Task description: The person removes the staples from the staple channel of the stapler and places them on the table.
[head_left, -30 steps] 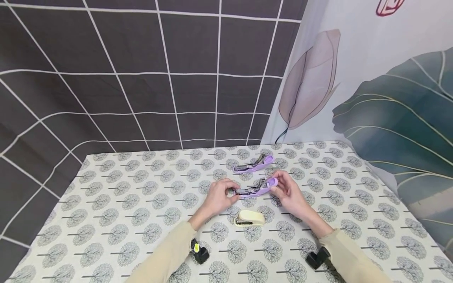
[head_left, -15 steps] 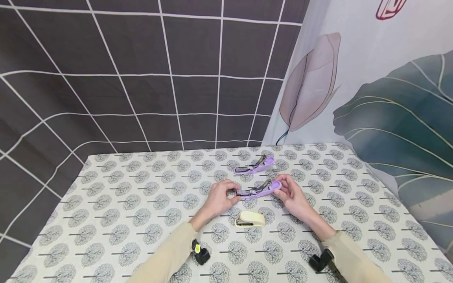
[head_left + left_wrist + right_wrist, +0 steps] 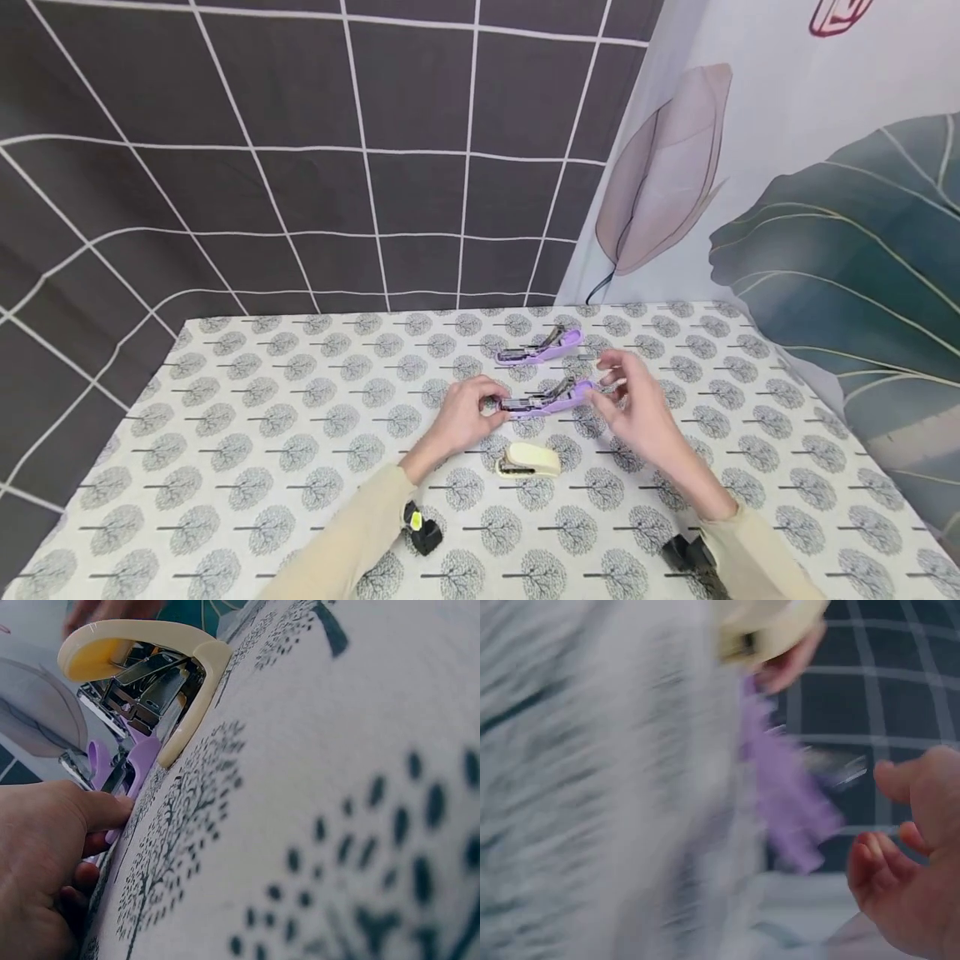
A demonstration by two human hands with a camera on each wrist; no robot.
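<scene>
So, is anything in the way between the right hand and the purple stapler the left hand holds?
No, nothing visible stands between the right hand and the held stapler. The cream stapler lies on its near side, the other purple one on its far side.

the cream-sleeved left arm (image 3: 341, 537) reaches forward and inward, its wrist bare past the cuff; the bare left hand (image 3: 463, 418) pinches between thumb and fingers, the lower fingers curled in. the cream-sleeved right arm (image 3: 757, 554) slants forward and inward too; the bare right hand (image 3: 637, 408) is relaxed, fingers loosely bent, thumb apart from them.
</scene>
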